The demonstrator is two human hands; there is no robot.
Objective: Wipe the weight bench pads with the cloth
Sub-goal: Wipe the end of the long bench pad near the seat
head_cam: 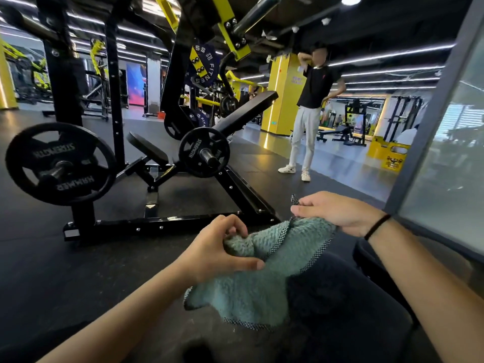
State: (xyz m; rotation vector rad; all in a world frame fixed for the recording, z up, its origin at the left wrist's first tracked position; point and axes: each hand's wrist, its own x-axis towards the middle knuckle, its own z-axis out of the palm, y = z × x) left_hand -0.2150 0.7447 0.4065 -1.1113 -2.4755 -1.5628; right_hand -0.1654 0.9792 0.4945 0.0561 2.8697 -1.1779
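A teal fluffy cloth (264, 279) with a checked border hangs between both hands, low in the head view. My left hand (222, 250) pinches a bunched fold of it. My right hand (335, 212) grips its upper corner. Beyond them stands the black weight bench: a small seat pad (148, 148) and a long tilted back pad (246, 111). Both hands are well short of the pads, above the dark floor.
Black weight plates hang at the left (60, 163) and at the bench's side (204, 151). The machine's black base frame (167, 224) lies on the floor ahead. A person (311, 111) stands to the right behind the bench. A grey glass partition (442, 142) rises at my right.
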